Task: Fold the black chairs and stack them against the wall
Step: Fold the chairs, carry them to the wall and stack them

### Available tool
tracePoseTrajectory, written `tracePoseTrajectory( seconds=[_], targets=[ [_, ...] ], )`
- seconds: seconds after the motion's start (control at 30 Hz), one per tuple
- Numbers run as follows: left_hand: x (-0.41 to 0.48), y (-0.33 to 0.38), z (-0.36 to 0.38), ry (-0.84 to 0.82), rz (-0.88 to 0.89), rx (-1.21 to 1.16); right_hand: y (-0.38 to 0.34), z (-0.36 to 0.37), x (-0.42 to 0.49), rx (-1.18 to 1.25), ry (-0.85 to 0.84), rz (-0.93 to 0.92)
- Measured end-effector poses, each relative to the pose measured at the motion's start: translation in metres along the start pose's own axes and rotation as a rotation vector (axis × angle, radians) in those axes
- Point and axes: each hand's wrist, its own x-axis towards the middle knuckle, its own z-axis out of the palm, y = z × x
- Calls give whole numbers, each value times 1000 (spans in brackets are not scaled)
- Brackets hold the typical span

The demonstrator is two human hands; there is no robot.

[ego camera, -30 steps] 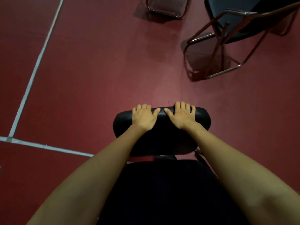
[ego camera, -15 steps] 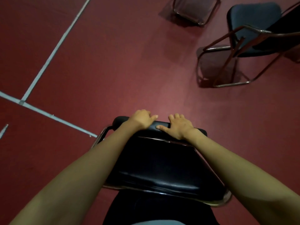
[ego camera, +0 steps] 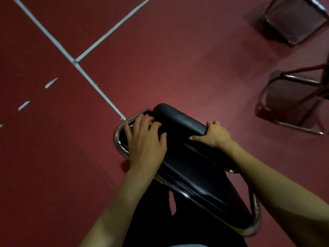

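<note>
The black chair (ego camera: 187, 168) was folded flat, its padded backrest (ego camera: 179, 121) and seat glossy inside a chrome frame (ego camera: 118, 139). It was held tilted over the red floor (ego camera: 178, 68), beside the end of a white line (ego camera: 96, 88). The left hand (ego camera: 146, 139) gripped the frame's left corner with bent, spread fingers. The right hand (ego camera: 215, 135) clasped the backrest's right end, fingers curled over it. The chair's lower end was hidden behind the person's dark trousers (ego camera: 151, 220). Two other chairs (ego camera: 293, 104) were cut off at the right edge.
</note>
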Motion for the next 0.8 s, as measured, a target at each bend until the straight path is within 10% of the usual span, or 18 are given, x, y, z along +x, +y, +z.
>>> tracePoseTrajectory(
  seconds=[0.07, 0.27, 0.8],
  targets=[
    [-28, -2, 1, 76, -186, -63, -2, -1, -1, -8, 11, 11],
    [-91, 34, 15, -35, -1083, -1214, -9, 7, -16, 57, 33, -16],
    [-179, -5, 4, 180, -1198, -1169, -26, 71, -74, 138, -151, -260]
  ],
)
